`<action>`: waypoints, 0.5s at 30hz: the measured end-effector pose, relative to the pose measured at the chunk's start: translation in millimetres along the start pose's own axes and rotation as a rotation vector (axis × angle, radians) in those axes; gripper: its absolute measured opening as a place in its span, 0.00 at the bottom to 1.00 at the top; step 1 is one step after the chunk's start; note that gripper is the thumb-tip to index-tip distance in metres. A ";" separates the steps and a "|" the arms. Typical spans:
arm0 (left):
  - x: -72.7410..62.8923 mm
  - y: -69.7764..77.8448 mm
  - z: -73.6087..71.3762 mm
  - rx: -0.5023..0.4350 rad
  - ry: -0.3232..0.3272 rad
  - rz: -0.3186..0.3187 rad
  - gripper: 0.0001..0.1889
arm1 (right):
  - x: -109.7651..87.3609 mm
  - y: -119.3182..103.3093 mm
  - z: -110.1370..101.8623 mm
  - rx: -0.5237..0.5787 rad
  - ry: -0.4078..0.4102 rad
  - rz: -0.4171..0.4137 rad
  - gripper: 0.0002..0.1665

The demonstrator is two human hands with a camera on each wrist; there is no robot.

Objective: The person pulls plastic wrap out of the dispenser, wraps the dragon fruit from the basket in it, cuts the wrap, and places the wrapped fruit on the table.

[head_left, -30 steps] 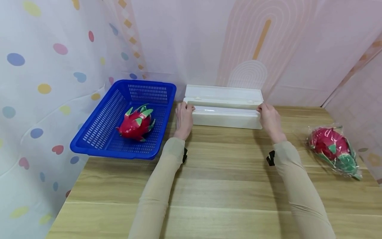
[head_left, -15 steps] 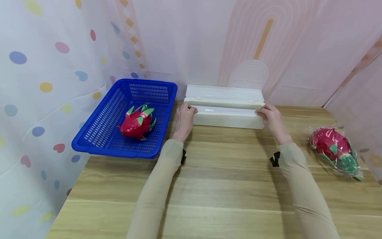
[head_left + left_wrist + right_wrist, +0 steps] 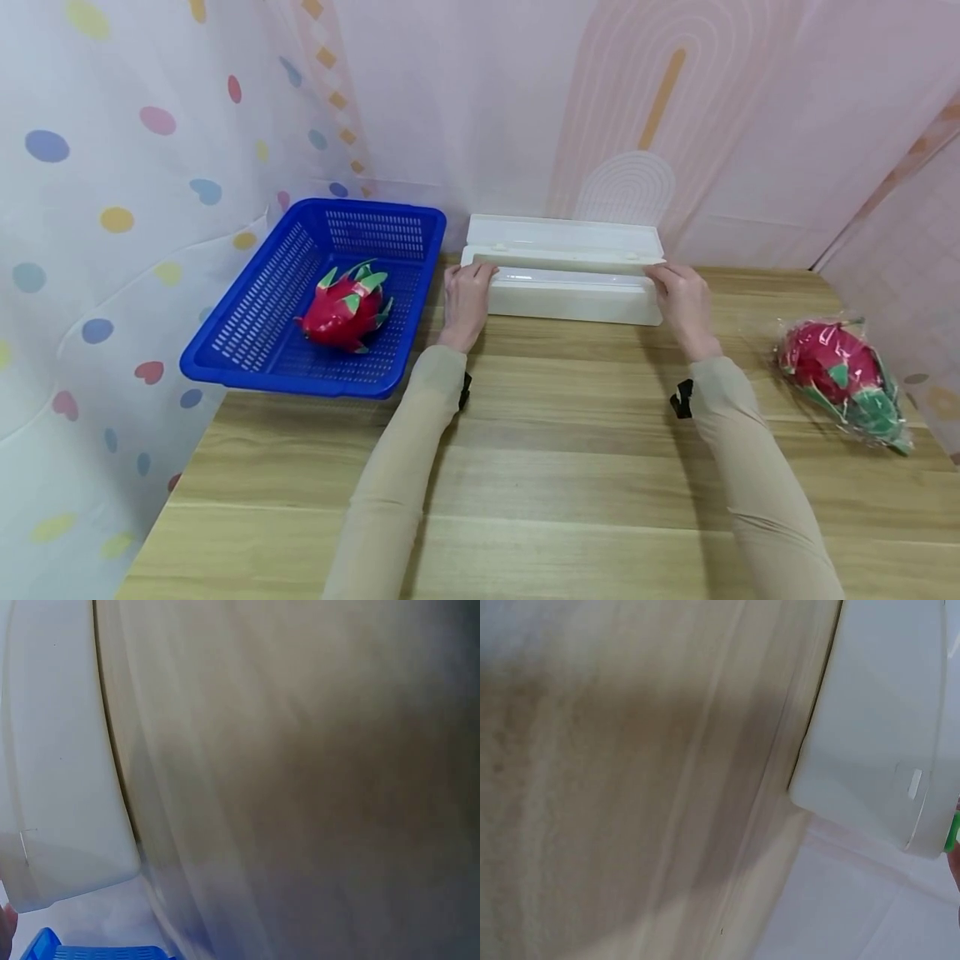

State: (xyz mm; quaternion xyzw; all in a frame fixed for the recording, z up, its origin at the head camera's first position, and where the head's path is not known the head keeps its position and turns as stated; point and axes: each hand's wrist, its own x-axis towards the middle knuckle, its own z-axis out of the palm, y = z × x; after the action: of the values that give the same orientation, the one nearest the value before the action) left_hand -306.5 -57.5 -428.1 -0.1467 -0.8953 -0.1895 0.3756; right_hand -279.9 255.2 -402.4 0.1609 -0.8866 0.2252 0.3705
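A long white cling film dispenser (image 3: 573,302) stands at the back middle of the table, its lid (image 3: 562,231) raised against the curtain. A pale, glossy roll (image 3: 570,276) shows inside. My left hand (image 3: 467,298) grips the front left corner with curled fingers. At the opposite corner, my right hand (image 3: 681,302) does likewise, thumb and fingertips over the rim. Whether either hand also pinches clear film is too fine to tell. The left wrist view shows the dispenser wall (image 3: 64,750); the right wrist view shows its other end (image 3: 870,742) beside a small green piece (image 3: 952,832).
To the left, a blue basket (image 3: 285,387) holds a red dragon fruit (image 3: 343,315) with green scales. Another dragon fruit (image 3: 836,371), wrapped in clear film, lies at the right. A patterned curtain (image 3: 480,108) hangs close behind the wooden table (image 3: 555,467).
Both hands have stayed at the dispenser's two ends. The right hand's fingers shifted slightly inward and back out, and the left fingertips now lie flatter over the rim.
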 end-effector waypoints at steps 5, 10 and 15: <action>3.2 1.7 -4.0 0.012 0.005 0.027 0.09 | 3.4 -2.1 1.2 0.006 0.034 0.005 0.08; 6.2 2.0 -5.4 0.017 0.018 0.045 0.11 | 6.3 -2.7 2.6 -0.008 0.059 0.021 0.08; 9.3 3.1 -5.4 0.037 0.041 0.055 0.10 | 10.4 -5.5 1.3 -0.009 0.060 0.037 0.08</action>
State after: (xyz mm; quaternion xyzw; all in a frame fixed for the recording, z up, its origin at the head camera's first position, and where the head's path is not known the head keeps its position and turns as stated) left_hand -308.2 -56.0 -417.0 -0.1602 -0.8865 -0.1653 0.4014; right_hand -285.1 248.7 -394.1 0.1362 -0.8790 0.2327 0.3933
